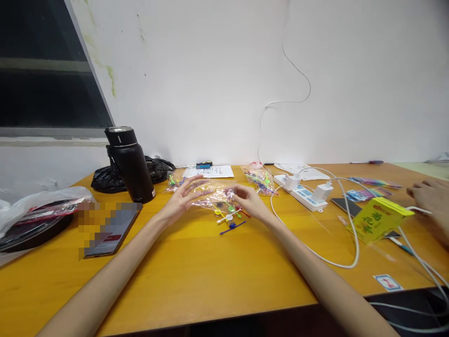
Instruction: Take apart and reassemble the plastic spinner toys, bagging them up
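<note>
A clear, crinkled plastic bag (210, 193) lies between my two hands at the middle of the table. My right hand (247, 200) pinches the bag's right end between thumb and fingertips. At the bag's left end, my left hand (180, 200) has its fingers stretched out and apart over the plastic; whether they touch it is unclear. In front of the bag lie several small plastic arrow-shaped pieces: a blue piece (232, 226), a white piece (229, 217), a yellow piece (218, 212), plus green and red ones near my right hand.
Two more bags of coloured pieces, a right bag (260, 180) and a left bag (174, 179), lie farther back. Left are a black bottle (129, 164) and phone (114, 231). Right are a power strip (305, 196), cables, a yellow box (380, 219) and another person's hand (430, 201).
</note>
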A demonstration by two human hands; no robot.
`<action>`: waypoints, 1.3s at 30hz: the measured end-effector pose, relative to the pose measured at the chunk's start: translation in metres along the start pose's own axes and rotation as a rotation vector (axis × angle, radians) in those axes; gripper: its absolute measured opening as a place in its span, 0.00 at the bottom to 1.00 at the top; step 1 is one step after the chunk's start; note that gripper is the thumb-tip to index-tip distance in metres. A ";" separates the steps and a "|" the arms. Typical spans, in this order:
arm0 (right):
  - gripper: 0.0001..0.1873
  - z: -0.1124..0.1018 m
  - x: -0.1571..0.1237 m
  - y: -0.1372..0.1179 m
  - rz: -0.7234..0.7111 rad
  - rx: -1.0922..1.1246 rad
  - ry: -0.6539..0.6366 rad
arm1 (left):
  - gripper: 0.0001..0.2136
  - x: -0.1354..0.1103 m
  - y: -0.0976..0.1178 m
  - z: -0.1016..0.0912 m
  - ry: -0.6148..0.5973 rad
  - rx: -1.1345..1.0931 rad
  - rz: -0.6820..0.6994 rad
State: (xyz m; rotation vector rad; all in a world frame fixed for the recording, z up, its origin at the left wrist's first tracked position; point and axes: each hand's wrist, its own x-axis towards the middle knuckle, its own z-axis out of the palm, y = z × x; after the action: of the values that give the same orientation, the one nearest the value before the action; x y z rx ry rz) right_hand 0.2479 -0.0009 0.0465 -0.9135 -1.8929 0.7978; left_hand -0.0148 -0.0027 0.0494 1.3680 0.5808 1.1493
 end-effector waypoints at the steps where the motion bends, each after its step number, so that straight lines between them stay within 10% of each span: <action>1: 0.13 -0.002 0.001 0.001 0.006 -0.002 0.022 | 0.24 0.001 -0.002 -0.001 0.013 0.020 -0.008; 19: 0.13 -0.019 0.007 0.017 0.030 0.031 0.233 | 0.31 0.004 -0.005 -0.017 0.032 0.178 -0.008; 27: 0.16 -0.010 0.001 0.010 0.154 0.088 -0.045 | 0.33 0.004 -0.007 -0.016 0.041 0.198 -0.013; 39: 0.21 -0.021 -0.001 0.007 0.175 0.099 -0.089 | 0.33 0.004 -0.004 -0.025 0.019 0.254 -0.060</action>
State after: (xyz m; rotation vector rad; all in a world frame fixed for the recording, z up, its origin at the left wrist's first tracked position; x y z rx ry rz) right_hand 0.2686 0.0051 0.0496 -1.0065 -1.8487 1.0431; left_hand -0.0340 0.0128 0.0424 1.5455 0.7977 1.0668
